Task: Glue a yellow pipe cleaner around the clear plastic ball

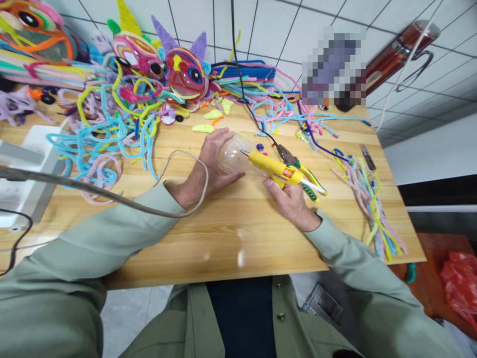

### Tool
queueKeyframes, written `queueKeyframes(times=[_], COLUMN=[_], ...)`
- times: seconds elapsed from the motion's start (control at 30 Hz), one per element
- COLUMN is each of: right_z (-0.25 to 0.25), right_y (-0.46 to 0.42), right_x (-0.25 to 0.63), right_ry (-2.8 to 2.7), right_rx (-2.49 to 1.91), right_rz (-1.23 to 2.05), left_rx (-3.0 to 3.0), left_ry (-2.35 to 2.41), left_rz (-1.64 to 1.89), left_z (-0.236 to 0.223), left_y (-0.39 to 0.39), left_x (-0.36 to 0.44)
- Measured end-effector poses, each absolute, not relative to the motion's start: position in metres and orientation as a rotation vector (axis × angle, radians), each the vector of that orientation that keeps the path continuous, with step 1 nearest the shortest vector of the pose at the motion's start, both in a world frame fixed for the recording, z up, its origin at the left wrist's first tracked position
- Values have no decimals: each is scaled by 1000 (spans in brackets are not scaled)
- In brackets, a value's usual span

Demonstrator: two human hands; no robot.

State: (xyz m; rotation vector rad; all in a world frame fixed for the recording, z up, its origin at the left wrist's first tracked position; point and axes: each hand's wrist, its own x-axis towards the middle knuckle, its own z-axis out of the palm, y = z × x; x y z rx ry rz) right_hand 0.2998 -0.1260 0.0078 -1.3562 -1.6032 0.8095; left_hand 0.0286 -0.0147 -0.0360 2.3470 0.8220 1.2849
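Note:
A clear plastic ball (234, 155) is gripped in my left hand (213, 164), with fingers over its top and thumb along its near side. My right hand (290, 201) is closed round the handle of a yellow hot glue gun (274, 166). The metal nozzle points left and meets the ball's right side; I cannot tell whether it touches. A white glue stick (314, 186) sticks out of the gun's back end. Just behind the gun lie pliers (289, 156) with green and yellow handles. A small purple piece (260, 147) rests near the nozzle.
Finished decorated balls (186, 74) with eyes and horns stand along the back wall. Loose pipe cleaners (112, 134) cover the back left, and a bundle (376, 209) lies at right. A white power strip (35, 169) sits at left. A grey cable (112, 195) crosses my left forearm.

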Motion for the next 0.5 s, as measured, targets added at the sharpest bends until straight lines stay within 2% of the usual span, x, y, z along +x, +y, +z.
queueKeyframes(times=[0.5], right_z=[3], right_y=[-125], right_x=[301], right_ry=[-1628], right_rx=[-1326], right_rz=[779], left_rx=[2424], left_ry=[816], left_rz=[1300], left_z=[-33], left_y=[-15], left_x=[29])
